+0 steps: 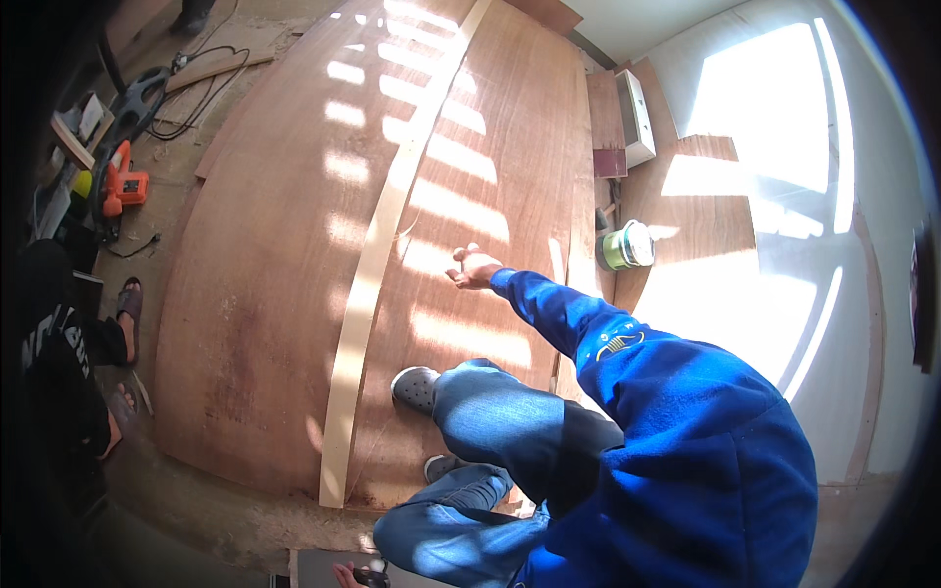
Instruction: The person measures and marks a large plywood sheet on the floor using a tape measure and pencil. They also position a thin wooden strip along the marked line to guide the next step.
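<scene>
My right hand (475,267), in a blue sleeve, reaches out over a large reddish-brown plywood sheet (265,294). Its fingers are apart and loosely bent, and nothing shows in them. A long pale wooden strip (377,250) lies lengthwise over the plywood, to the left of that hand and apart from it. A thin curved sliver (407,228) shows beside the strip. At the bottom edge, beyond my knee, my left hand (345,574) is partly cut off by the frame. It is closed around a dark object (372,576) whose kind I cannot make out.
My grey clogs (415,389) rest on the plywood. A green-and-white pail (627,245) and a white box (637,118) stand to the right. Leftward are an orange tool (124,181), loose black cables (211,93) and another person's sandalled foot (128,314). Bright sunlight stripes the sheet.
</scene>
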{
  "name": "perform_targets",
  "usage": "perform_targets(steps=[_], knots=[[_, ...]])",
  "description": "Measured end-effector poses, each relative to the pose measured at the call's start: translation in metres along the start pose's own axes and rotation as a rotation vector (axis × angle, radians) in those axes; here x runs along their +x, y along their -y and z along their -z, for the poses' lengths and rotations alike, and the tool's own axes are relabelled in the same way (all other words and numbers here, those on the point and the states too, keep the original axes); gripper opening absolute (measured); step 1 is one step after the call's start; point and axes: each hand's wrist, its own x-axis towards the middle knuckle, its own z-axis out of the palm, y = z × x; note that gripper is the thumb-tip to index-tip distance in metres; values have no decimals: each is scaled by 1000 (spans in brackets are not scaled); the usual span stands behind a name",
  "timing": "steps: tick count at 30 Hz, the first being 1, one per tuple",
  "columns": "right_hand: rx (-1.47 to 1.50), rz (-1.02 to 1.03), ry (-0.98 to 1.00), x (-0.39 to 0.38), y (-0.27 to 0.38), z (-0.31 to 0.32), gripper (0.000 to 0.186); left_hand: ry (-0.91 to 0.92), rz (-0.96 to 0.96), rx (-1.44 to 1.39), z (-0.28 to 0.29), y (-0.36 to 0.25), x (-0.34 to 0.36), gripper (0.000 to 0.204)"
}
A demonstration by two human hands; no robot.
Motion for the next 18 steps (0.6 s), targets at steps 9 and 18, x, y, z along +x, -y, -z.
perform_targets(steps=[9,18], knots=[[836,187,221,-336,21,189,58,585,-592,5,-135,-150,-317,29],[1967,-18,366,-511,8,373,56,1622,-790,715,-272,-83,-709,90]])
